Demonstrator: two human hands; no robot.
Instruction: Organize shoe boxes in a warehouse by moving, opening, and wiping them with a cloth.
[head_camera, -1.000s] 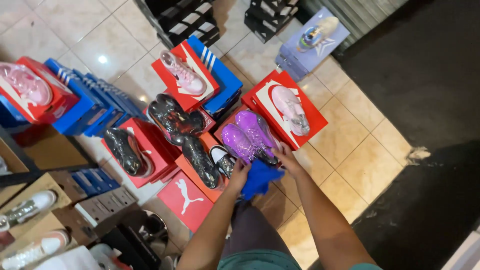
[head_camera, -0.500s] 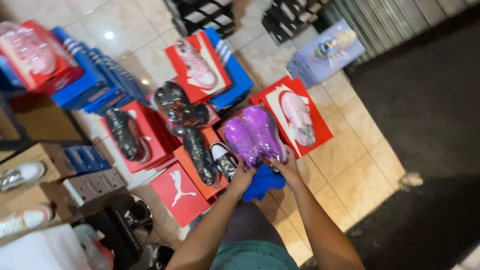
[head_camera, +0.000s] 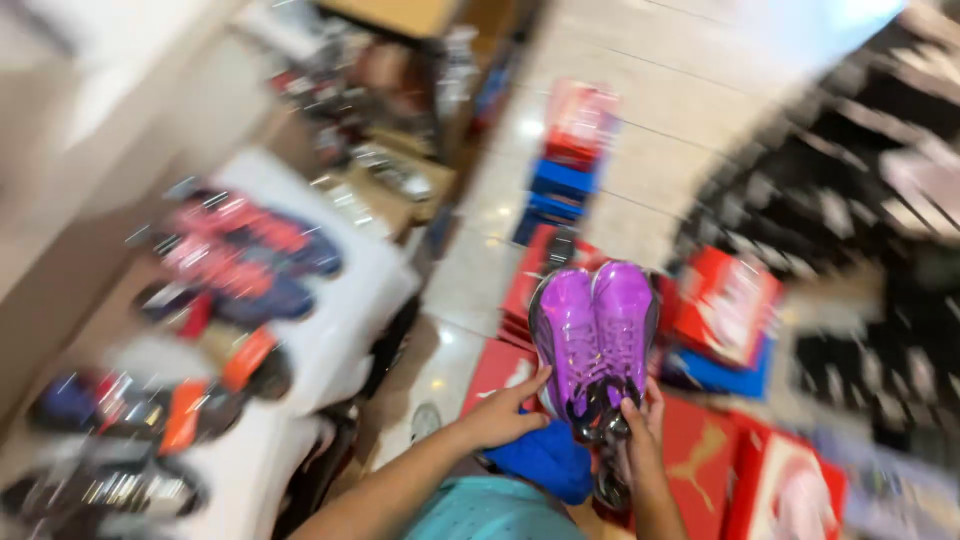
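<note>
Pale tiled floor (head_camera: 640, 170) fills the upper middle of the blurred view, where a second ago the camera looked almost straight down on the spread of boxes; the head has since swung up and round, so a white tabletop (head_camera: 350, 290) now runs along the left side, carrying rows of dark, red and orange shoes (head_camera: 235, 260) that are too smeared to describe closely. Dark racks (head_camera: 860, 200) of goods streak across the right. Red shoe boxes (head_camera: 725, 305) lie on the floor around the person, some with blue boxes (head_camera: 560, 185) stacked beside them farther off, and one red lid (head_camera: 505, 370) sits just beside the left wrist. The pair of purple boots (head_camera: 597, 330) has come up off its blue box on the floor and is now held in the air in front of the person, toes pointing away, the two shoes pressed side by side. The right hand (head_camera: 640, 435) is closed around the dark heel ends of the pair from below, while the left hand (head_camera: 505, 415) rests half open against the near left side of the boots, fingers spread and thumb up, steadying rather than gripping. Lifting them clear suggests the pair is being carried or looked over rather than left on show. A blue cloth or box edge (head_camera: 545, 460) shows just under the hands.
</note>
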